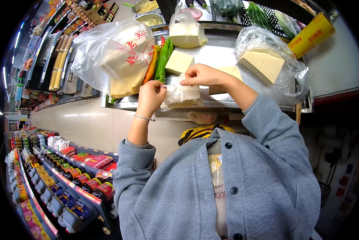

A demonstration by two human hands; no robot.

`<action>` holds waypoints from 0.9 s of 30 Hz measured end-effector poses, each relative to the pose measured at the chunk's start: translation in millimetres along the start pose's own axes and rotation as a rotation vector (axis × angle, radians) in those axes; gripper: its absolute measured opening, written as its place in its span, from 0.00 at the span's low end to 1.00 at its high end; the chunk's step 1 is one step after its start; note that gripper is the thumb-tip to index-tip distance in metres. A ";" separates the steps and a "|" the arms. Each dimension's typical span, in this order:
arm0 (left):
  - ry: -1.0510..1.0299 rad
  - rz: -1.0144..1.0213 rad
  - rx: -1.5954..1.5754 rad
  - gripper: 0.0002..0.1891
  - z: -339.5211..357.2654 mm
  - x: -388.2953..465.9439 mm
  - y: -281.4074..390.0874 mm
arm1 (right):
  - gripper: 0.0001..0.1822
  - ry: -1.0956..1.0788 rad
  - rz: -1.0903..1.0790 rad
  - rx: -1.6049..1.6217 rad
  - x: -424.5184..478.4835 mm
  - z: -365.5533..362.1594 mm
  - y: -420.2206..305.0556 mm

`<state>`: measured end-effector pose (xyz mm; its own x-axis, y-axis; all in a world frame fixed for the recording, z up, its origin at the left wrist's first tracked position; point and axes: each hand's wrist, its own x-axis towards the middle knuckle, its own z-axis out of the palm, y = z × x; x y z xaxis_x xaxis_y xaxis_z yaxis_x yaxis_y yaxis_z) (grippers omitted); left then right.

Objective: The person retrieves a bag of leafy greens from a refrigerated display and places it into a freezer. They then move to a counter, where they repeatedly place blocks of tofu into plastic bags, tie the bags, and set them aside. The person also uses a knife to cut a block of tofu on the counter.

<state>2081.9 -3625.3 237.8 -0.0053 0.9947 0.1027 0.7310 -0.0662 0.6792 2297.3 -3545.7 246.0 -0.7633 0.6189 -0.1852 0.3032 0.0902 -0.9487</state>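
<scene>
A clear plastic bag (184,99) with a pale block, apparently tofu, inside sits at the front edge of a metal counter (215,54). My left hand (151,95) pinches a twisted end of this bag, and my right hand (204,75) grips its gathered top from the other side. Just behind stands a bare tofu block (179,62). Another pale block (230,71) is partly hidden by my right forearm. Green peppers (164,60) and an orange pepper (151,67) lie left of the bare block.
A large printed bag of pale sheets (125,69) fills the counter's left end. Bagged tofu stands at the back (184,37) and on the right (262,64). Beyond are bowls of sprouts (146,6), leafy greens (257,15) and a yellow tube (313,34). Shelves of bottles (89,184) line the left.
</scene>
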 end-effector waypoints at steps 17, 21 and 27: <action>-0.173 -0.629 -1.663 0.19 -3.4 -0.5 32.7 | 0.14 0.118 -0.052 0.895 -34.4 14.7 14.8; -0.437 -0.485 -1.188 0.18 0.7 7.4 26.2 | 0.21 0.153 0.021 0.483 -13.2 32.0 2.2; 0.107 -0.038 -0.294 0.07 15.0 15.5 28.8 | 0.12 0.196 0.108 0.314 -0.2 32.9 -9.4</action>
<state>2113.1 -3610.6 248.1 -0.1119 0.9841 0.1382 0.5006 -0.0643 0.8633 2275.8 -3572.3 246.5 -0.6038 0.7521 -0.2642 0.1633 -0.2077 -0.9645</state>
